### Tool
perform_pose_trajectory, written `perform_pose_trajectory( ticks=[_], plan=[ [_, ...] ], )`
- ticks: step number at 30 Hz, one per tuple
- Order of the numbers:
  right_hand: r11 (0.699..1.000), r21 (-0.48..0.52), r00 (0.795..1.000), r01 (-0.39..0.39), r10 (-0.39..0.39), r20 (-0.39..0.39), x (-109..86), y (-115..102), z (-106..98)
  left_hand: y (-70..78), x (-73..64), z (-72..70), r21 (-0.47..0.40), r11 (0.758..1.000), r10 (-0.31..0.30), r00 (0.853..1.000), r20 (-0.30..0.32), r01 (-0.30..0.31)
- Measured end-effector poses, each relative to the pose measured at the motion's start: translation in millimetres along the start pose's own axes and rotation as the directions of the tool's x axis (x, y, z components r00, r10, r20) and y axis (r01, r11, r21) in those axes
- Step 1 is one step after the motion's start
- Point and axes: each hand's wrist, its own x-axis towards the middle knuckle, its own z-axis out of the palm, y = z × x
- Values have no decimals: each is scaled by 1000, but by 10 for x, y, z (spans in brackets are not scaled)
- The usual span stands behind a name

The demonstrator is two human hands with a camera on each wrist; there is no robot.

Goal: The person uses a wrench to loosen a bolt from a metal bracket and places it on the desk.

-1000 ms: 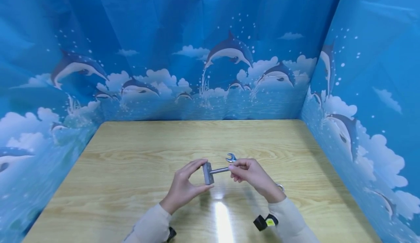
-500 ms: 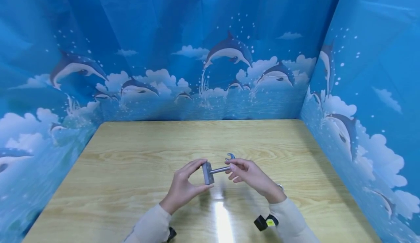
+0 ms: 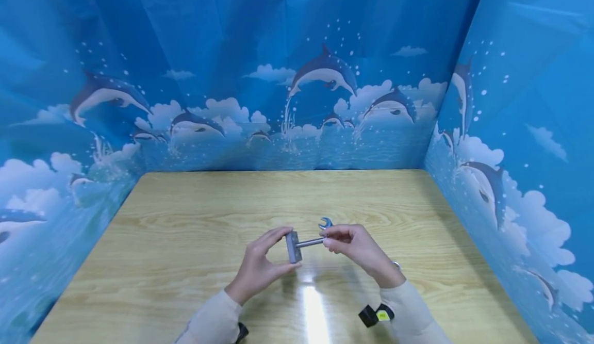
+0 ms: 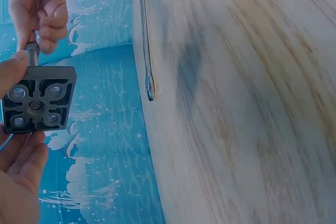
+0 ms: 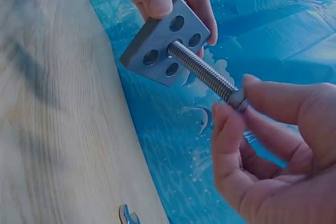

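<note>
Above the table, my left hand (image 3: pixel 260 265) grips a square grey metal plate (image 3: pixel 294 247) by two opposite edges, thumb on one and fingers on the other. Holes sit at the plate's corners, and its ribbed underside faces the left wrist view. A threaded bolt (image 5: pixel 205 72) stands out from the plate's middle. With thumb and fingers, my right hand (image 3: pixel 359 248) pinches the bolt's outer end (image 5: pixel 237 99), a wider piece partly covered by the fingertips. A combination wrench (image 3: pixel 327 223) lies on the table behind the right hand, its middle hidden in the head view.
The wood-grain table (image 3: pixel 195 199) stretches out around both hands, with a bright light reflection near its front. Blue dolphin-print curtains (image 3: pixel 223 39) enclose the back and sides. A black wrist camera (image 3: pixel 368 315) sits at the right cuff.
The right fingers loosened and spread at the bolt's end half a second ago, and now pinch it again. The left hand and plate have stayed almost in place.
</note>
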Motion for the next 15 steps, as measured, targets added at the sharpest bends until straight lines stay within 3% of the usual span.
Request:
perform_pose_trajectory(
  ticks=[4, 9, 15],
  plan=[
    [998, -29, 998, 63, -63, 0, -32, -8, -7, -1, 5, -3, -8, 1000, -12, 1000, -9, 12],
    [993, 12, 992, 114, -115, 53, -32, 12, -7, 3, 11, -7, -3, 1000, -11, 1000, -14, 11],
    [998, 49, 996, 32, -36, 81, -16, 16, -4, 3, 0, -5, 0, 1000, -2, 1000, -22, 2]
  ],
)
